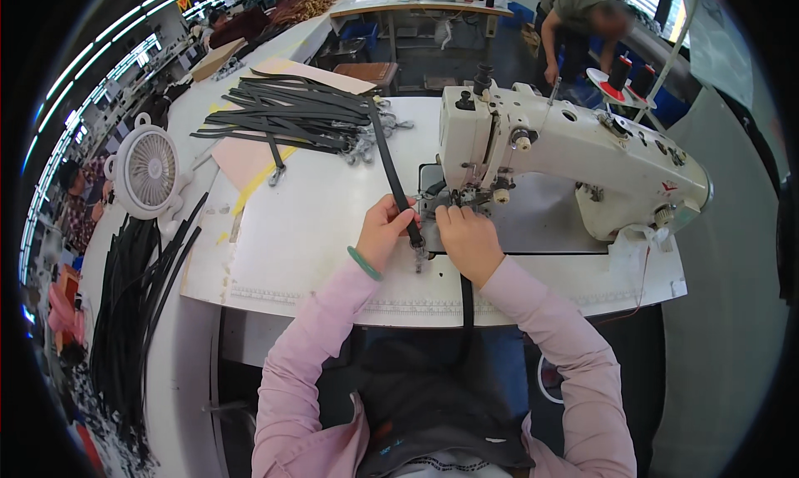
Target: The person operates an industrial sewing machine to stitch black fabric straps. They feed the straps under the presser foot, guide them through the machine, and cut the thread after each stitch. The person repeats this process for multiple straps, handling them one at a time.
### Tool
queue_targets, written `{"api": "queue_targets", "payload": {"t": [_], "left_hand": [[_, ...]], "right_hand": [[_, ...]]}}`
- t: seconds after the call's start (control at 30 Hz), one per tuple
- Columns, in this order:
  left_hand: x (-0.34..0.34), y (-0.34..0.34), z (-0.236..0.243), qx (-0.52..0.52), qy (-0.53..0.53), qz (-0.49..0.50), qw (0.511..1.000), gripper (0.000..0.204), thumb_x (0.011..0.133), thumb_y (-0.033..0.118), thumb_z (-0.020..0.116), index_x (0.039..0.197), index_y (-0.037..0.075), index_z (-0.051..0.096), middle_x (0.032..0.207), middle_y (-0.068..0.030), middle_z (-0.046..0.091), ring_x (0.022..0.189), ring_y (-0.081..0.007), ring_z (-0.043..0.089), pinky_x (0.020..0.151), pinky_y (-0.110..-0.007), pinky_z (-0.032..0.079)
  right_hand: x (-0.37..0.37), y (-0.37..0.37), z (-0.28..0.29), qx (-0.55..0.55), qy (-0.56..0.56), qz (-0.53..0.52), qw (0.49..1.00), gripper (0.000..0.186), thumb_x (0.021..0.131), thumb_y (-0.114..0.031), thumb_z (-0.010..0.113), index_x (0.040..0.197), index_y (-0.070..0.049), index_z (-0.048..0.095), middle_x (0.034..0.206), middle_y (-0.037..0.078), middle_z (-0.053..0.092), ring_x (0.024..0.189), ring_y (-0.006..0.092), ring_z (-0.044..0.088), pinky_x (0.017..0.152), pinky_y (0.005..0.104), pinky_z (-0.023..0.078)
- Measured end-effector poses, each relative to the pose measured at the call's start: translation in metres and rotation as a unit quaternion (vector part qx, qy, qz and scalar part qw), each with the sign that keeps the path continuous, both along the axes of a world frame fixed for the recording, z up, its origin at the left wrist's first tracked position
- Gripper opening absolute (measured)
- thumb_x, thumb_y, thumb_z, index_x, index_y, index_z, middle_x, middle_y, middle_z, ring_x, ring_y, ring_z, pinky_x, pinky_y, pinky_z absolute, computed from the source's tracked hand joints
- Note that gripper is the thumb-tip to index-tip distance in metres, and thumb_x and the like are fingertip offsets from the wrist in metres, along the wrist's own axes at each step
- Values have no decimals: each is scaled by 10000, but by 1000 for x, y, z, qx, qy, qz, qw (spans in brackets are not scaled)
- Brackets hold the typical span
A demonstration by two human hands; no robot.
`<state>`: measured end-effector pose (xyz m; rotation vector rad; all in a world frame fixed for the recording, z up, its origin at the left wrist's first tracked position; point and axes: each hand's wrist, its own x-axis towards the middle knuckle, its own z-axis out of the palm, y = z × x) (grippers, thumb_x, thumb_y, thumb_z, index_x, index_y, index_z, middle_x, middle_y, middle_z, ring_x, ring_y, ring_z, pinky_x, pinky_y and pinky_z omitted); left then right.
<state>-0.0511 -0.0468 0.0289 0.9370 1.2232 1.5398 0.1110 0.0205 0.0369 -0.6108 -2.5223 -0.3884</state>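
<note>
My left hand (381,232), with a green bangle at its wrist, pinches a long black strap (389,161). A metal clip (419,261) hangs from the strap's near end, just below my fingers. My right hand (468,243) is closed, fingertips together, at the needle area of a white sewing machine (541,136). From under that hand, another black strap length (468,301) runs down over the table's front edge. Whether both lengths belong to one strap is hidden by my hands and the machine's foot.
A pile of black straps (283,116) with metal clips lies at the back left. More straps (125,311) drape at the left, below a small white fan (148,168). Thread spools (620,74) stand behind the machine. A person (578,20) bends over at the back right.
</note>
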Motion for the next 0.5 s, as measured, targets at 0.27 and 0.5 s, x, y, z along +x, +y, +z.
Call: {"api": "queue_targets", "payload": {"t": [0.27, 0.5], "left_hand": [[-2, -2, 7, 18, 5, -25, 1000, 192, 860, 70, 517, 1041, 8, 529, 834, -49, 597, 760, -125, 582, 717, -268, 488], [-3, -6, 8, 40, 81, -8, 996, 243, 816, 72, 588, 1052, 13, 586, 736, 4, 585, 643, -54, 511, 580, -199, 415]], "right_hand": [[50, 11, 5, -138, 107, 92, 980, 176, 703, -160, 681, 767, -68, 545, 668, 54, 552, 548, 247, 537, 478, 326, 415], [71, -6, -1, -188, -10, 257, 948, 220, 732, -124, 649, 945, -96, 599, 1031, -24, 582, 827, 179, 517, 624, 311, 481]]}}
